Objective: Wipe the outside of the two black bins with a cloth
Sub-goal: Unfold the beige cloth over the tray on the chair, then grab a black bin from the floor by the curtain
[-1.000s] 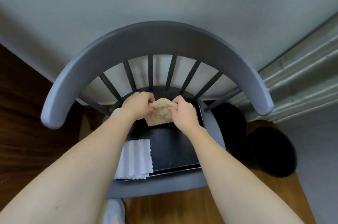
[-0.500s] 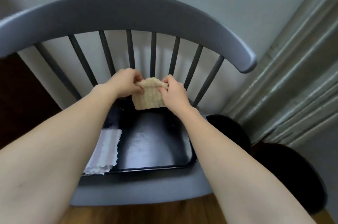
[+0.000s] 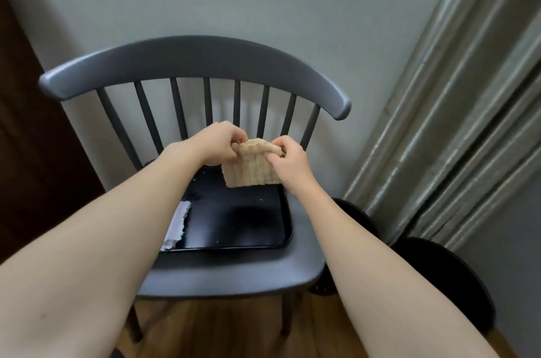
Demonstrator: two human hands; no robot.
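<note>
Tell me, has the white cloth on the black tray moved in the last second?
No. The white cloth lies at the black tray's near left corner, as before; only the camera's angle has changed.

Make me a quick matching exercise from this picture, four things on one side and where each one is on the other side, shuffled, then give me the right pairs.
Things:
1. beige cloth
2. white cloth
3. black tray
4. black bins

Places:
A. on the floor, right of the chair
B. on the chair seat
C. held up between the left hand and right hand
D. lying at the tray's left edge

Pairs: 1-C, 2-D, 3-B, 4-A
</note>
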